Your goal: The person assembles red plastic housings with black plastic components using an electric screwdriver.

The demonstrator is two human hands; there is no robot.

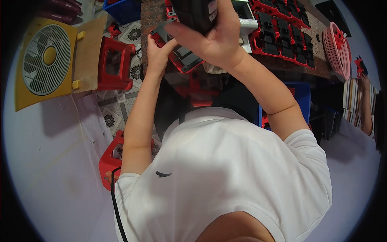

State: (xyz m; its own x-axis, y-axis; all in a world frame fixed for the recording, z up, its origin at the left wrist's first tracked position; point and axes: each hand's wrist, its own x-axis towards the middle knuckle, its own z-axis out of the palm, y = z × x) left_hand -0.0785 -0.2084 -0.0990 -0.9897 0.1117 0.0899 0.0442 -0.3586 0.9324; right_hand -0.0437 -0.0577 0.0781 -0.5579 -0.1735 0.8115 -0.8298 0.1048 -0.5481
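My right hand (pixel 217 38) is wrapped round a black handheld power tool (pixel 193 14), whose upper end runs out of the picture at the top. The working end of the tool is hidden. Just below and to the left, my left hand (pixel 158 56) grips the edge of a red-and-grey plastic housing (pixel 187 58) tilted at the table's front edge. My right hand and the tool cover part of that housing.
Rows of red-and-black housings (pixel 278 36) lie on the speckled table (pixel 320 30) to the right, near a pink basket (pixel 336 50). Beside my right arm is a blue bin (pixel 302 99). A yellow fan (pixel 48 60) and red stool (pixel 117 64) stand left. Another person's hand (pixel 364 82) shows far right.
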